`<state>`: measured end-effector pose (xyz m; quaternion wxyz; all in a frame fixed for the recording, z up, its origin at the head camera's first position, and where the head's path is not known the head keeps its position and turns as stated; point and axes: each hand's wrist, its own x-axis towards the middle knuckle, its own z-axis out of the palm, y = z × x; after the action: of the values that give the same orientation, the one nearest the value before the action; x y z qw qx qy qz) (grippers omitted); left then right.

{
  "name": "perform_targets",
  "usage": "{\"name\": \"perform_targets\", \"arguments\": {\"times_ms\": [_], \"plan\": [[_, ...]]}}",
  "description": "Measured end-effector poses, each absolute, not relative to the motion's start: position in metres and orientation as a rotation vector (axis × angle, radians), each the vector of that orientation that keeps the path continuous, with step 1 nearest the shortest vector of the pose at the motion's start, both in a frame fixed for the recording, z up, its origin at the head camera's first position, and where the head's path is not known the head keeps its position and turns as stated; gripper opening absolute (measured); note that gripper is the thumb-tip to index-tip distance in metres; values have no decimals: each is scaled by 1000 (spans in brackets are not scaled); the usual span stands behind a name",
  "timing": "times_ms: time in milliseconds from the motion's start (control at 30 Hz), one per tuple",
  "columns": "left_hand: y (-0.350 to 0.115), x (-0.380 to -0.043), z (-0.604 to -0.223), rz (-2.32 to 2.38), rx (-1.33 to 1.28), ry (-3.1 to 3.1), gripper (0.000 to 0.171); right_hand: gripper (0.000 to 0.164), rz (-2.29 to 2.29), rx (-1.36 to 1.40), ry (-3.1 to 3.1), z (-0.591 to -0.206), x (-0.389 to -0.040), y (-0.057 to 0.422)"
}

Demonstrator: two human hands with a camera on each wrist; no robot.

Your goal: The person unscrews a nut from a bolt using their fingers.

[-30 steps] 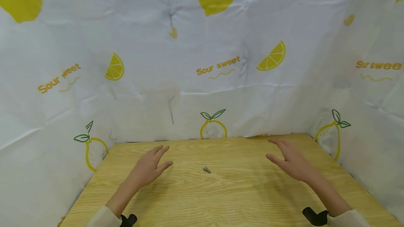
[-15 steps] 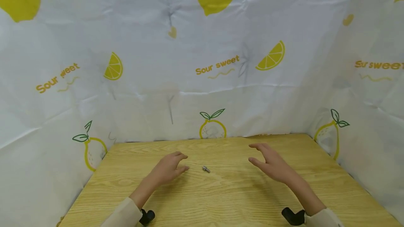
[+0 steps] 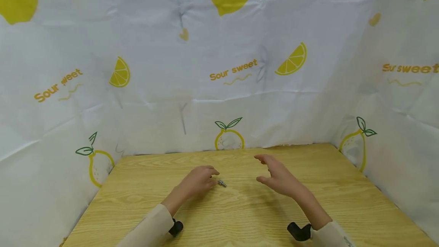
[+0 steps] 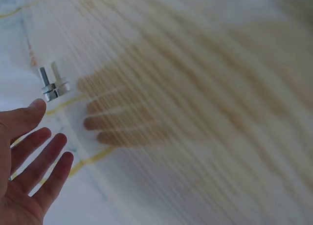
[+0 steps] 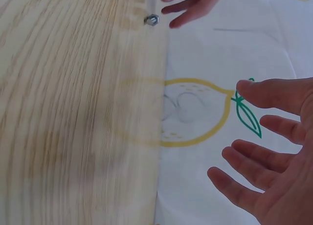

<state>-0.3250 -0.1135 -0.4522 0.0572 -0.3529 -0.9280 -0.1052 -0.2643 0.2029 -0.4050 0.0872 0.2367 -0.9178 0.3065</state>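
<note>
A small silver metal bolt (image 3: 222, 183) with a hexagonal part at one end lies on the wooden table, near its middle in the head view. My left hand (image 3: 199, 180) hovers just left of it, thumb and fingertips close to the hexagonal end and nothing held. In the left wrist view the bolt (image 4: 49, 85) shows just beyond the thumb, and the fingers are spread and slightly bent. To the right of the bolt, further off, my right hand (image 3: 278, 178) is in the air with fingers apart, holding nothing. The right wrist view shows the bolt (image 5: 151, 20) near the left fingertips.
The wooden table top (image 3: 240, 220) is glossy and mirrors the hands. A white cloth (image 3: 154, 87) printed with lemons hangs behind it and along both sides. Black wrist mounts stick out at the left cuff (image 3: 176, 228) and the right cuff (image 3: 299, 231).
The left hand has moved right, up beside the bolt. My right hand has come left towards the middle. The bolt lies where it was; the head view has shifted slightly.
</note>
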Motion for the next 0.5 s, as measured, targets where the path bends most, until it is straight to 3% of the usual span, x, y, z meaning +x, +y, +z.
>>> {"name": "perform_targets", "arguments": {"times_ms": [500], "plan": [[-93, -336, -454, -239, -1207, -2787, 11, 59, 975, 706, -2752, -409, -266, 194]]}}
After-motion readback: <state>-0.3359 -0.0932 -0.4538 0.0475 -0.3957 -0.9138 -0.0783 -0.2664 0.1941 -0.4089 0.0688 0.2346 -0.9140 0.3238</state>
